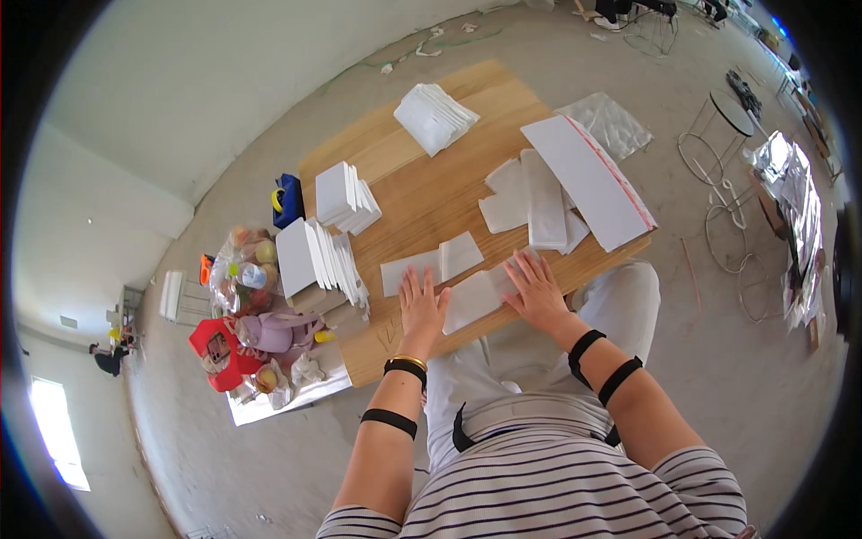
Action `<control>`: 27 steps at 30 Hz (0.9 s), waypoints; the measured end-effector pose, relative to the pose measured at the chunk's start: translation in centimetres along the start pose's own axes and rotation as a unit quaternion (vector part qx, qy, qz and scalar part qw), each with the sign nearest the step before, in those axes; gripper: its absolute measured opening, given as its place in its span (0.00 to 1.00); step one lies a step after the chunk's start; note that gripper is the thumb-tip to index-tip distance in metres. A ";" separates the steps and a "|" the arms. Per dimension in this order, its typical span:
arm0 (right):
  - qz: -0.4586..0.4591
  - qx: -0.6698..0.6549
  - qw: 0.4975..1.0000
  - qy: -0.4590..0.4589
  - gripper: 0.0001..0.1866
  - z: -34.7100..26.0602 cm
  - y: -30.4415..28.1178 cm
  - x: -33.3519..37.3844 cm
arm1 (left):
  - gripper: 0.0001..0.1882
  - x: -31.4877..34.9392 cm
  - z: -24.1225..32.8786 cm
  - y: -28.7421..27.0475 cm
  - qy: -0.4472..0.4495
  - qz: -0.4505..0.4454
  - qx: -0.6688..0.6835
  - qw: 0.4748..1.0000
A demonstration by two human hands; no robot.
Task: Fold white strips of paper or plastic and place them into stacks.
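My left hand [422, 304] lies flat at the near edge of the wooden table [422, 193], its fingers stretched over the white sheets. My right hand [537, 294] is also flat, fingers out, on the right end of a folded white sheet [469, 302] that reaches the table's edge. Another creased white sheet [460, 255] lies just beyond, its left part beside my left fingertips. Neither hand grips anything. Beyond my right hand are loose white sheets [545, 202] in an overlapping pile. Whether they are paper or thin plastic, I cannot tell.
White stacks stand at the left [337, 198], near left [301, 256] and far end [434, 117]. A large white board [588, 180] overlaps the right edge. Left of the table are a blue tape dispenser [287, 200], bagged fruit, a bottle [250, 275] and a red bag [220, 355].
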State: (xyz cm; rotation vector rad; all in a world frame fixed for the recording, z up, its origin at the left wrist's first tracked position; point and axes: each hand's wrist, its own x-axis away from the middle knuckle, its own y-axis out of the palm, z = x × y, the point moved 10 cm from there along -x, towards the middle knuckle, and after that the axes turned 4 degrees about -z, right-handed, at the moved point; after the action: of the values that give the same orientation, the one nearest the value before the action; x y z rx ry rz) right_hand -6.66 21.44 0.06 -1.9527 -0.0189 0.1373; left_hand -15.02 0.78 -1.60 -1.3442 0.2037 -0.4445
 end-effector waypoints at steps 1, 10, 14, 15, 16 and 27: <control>0.005 -0.003 1.000 0.000 0.35 0.2 0.0 0.0 | 0.39 -0.1 -1.4 0.6 -0.054 -0.034 -0.048 0.997; 0.084 -0.087 0.992 0.044 0.31 0.9 -2.3 -0.7 | 0.40 -0.5 2.1 -0.9 -0.119 -0.055 -0.108 0.985; 0.081 -0.092 0.992 0.028 0.30 -0.1 -1.7 -0.7 | 0.39 -1.8 5.2 -1.1 0.060 0.007 0.008 0.998; 0.080 -0.094 0.992 0.030 0.30 0.1 -1.5 -0.6 | 0.38 -2.2 6.7 -0.5 0.101 -0.019 0.008 0.995; 0.081 -0.094 0.992 0.033 0.30 0.2 -1.4 -0.5 | 0.37 -2.4 8.3 0.1 0.142 -0.044 0.007 0.989; 0.094 -0.139 0.984 0.060 0.30 1.5 -1.8 0.5 | 0.39 -3.9 8.2 3.3 0.035 -0.092 -0.006 0.995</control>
State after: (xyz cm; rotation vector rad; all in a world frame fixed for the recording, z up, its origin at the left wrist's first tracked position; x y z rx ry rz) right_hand -6.20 23.60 1.16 -2.2373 0.2379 0.1472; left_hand -14.67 10.31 -3.40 -1.3660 0.1409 -0.6482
